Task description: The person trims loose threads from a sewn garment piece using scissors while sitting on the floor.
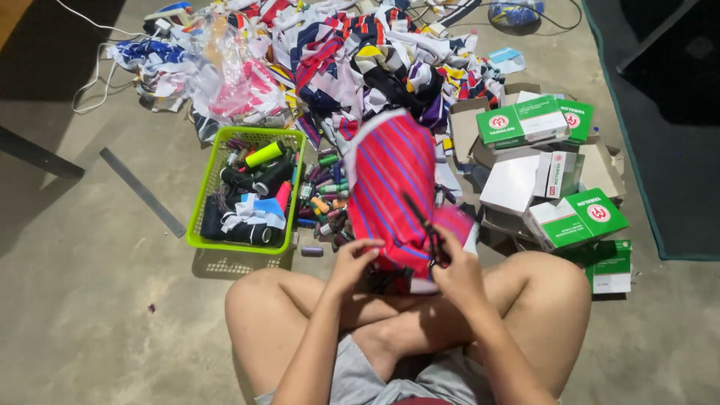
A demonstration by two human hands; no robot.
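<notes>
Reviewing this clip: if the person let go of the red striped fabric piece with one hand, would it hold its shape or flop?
Probably flop: the red striped fabric piece already curves and drapes between the left hand and the right hand, which also holds scissors. It looks thin, so likely light. It should not roll, unlike the thread spools on the floor.

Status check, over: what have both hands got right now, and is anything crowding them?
Left hand pinching red striped fabric. Right hand gripping dark scissors against it. Green basket and thread spools close alongside.
</notes>
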